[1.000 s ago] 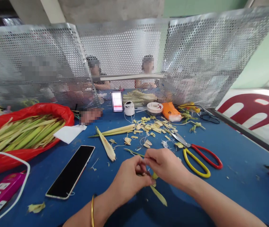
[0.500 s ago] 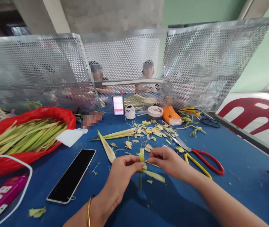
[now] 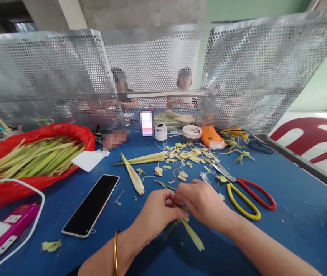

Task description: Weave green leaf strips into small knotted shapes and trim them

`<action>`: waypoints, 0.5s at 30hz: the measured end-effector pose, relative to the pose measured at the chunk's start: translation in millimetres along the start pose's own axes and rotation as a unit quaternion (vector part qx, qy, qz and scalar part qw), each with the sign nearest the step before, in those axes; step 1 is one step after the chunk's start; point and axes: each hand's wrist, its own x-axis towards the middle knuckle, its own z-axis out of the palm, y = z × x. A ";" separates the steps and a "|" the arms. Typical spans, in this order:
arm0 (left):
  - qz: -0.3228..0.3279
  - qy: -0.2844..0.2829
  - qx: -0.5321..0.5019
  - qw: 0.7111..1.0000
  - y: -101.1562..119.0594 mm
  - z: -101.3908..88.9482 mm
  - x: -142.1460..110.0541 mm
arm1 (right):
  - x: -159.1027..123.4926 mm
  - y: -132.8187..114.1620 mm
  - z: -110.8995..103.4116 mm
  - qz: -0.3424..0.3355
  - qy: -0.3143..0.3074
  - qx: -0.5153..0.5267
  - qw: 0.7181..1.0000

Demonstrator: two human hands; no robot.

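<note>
Low over the blue table, my left hand (image 3: pixel 163 209) pinches a small piece made of green leaf strips (image 3: pixel 192 234). One broad strip hangs from it towards me, and its upper part is hidden behind my fingers. My right hand (image 3: pixel 199 199) is closed against my left fingertips at the top of the piece; what its fingers grip is hidden. A thin green stalk (image 3: pixel 163 185) pokes out beyond the hands. Scissors (image 3: pixel 240 188) with one red and one yellow handle lie beside my right wrist. Cut leaf bits (image 3: pixel 183 153) and a long pale leaf (image 3: pixel 133 178) lie past my hands.
A red bag (image 3: pixel 90 140) of long leaves stands left, near a black-screened phone (image 3: pixel 91 205) and a magenta power strip (image 3: pixel 22 222). At the back are a white thread spool (image 3: pixel 161 132), a tape roll (image 3: pixel 192 132), an orange packet (image 3: pixel 212 137) and a perforated metal screen (image 3: pixel 152 57), with people behind.
My right hand has moved left and closed against my left fingers, covering the strip that stood upright. The broad strip now hangs more steeply. The whole view has shifted slightly.
</note>
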 end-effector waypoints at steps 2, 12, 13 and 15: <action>0.011 0.011 0.047 0.999 0.1 1.8 -1.9 | 0.7 0.8 -2.0 0.164 -0.052 0.154 0.973; 0.057 -0.020 -0.025 0.998 6.0 3.3 -6.8 | 5.4 19.4 -6.8 0.329 -0.129 0.545 0.760; 0.051 -0.013 -0.042 0.998 6.0 2.7 -5.9 | 5.7 18.9 -7.0 0.331 -0.119 0.542 0.763; 0.044 0.002 -0.072 0.996 6.0 1.2 -4.0 | 5.8 18.0 -8.4 0.330 -0.109 0.530 0.773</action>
